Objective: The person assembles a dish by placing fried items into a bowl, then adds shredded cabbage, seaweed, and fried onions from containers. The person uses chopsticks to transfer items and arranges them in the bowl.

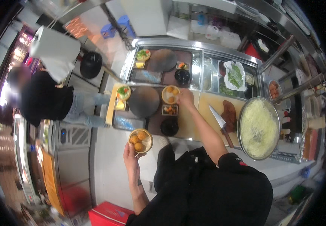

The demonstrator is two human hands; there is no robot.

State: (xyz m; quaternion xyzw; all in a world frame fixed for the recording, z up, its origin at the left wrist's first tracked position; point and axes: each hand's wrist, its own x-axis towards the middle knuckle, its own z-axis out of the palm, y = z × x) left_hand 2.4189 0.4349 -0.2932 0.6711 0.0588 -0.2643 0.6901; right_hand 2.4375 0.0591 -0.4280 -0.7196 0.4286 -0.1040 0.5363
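Containing three browned balls, a round bowl (148,142) is clamped at its lower-left rim by the left hand (131,160), left of centre in the frame. A matching bowl (165,95), also with three balls, is touched at its right rim by the right hand (186,98), near the centre; whether its fingers are closed on it cannot be told. Below that bowl, a small dish (163,110) of orange food and a black bowl (169,127) are set; to its left, a dark round plate (144,102) and a salad bowl (123,99) are seen. At right, a metal bowl (239,130) is filled with pale shreds, beside a knife (218,117) and a brown piece of food (229,113), laid on a cutting board (207,101). Green leaves are held in a white tray (227,81) at upper right. Pale floor (108,169) is shown at lower left, with a red box (110,214); a co-worker (46,98) is seen at far left.
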